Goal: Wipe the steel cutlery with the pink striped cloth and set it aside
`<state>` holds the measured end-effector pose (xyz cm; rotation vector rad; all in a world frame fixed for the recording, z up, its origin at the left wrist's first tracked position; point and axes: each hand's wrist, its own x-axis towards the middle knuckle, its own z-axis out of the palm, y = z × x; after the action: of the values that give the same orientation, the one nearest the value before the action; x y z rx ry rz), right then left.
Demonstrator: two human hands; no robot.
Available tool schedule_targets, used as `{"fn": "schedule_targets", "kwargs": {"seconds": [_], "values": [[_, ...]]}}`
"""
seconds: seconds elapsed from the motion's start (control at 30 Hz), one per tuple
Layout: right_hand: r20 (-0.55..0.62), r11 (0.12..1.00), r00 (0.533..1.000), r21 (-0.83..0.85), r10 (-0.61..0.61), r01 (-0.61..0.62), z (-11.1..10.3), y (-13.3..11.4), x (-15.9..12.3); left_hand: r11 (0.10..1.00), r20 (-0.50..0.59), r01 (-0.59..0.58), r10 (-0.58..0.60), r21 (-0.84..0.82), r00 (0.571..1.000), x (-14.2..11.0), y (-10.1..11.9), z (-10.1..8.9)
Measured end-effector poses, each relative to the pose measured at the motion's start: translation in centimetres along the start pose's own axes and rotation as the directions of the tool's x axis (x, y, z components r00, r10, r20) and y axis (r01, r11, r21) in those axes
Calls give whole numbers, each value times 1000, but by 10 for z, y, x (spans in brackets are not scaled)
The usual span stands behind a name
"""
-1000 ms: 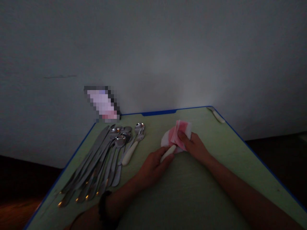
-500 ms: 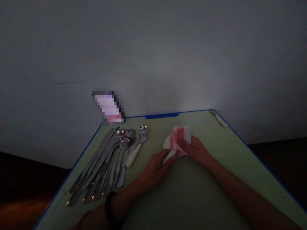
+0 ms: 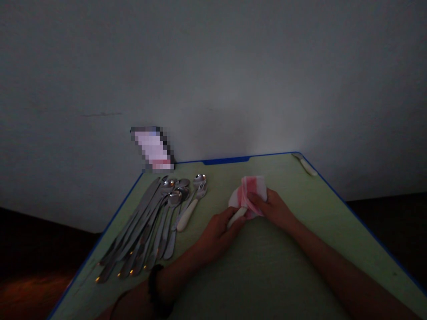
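Worktop (image 3: pixel 283 266): blue-edged, against wall (image 3: pixel 213 80); bare surface right of right hand (image 3: pixel 268 206). Its fingers pinch cloth (image 3: pixel 251 195); left hand (image 3: pixel 218 231) fingers grip white handle (image 3: pixel 237 216) alongside.

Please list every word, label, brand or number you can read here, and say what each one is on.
There is no readable text in view.
Lit screen against the wall: pixelated, so any text is unreadable.
White handle in the left hand: no lettering can be made out.
Red-and-white cloth: no lettering visible.
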<state>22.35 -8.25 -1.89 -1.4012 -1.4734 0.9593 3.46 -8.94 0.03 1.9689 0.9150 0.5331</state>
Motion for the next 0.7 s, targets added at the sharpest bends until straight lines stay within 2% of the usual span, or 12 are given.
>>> {"fn": "schedule_targets", "kwargs": {"seconds": [0.3, 0.7], "values": [[-3, 999, 1000, -50, 9, -9, -1, 3, 0, 1000, 7, -2, 2, 15, 1000, 1, -1, 1], [26, 999, 999, -27, 27, -27, -3, -1, -1, 1000, -16, -5, 5, -11, 1000, 1, -1, 2]]}}
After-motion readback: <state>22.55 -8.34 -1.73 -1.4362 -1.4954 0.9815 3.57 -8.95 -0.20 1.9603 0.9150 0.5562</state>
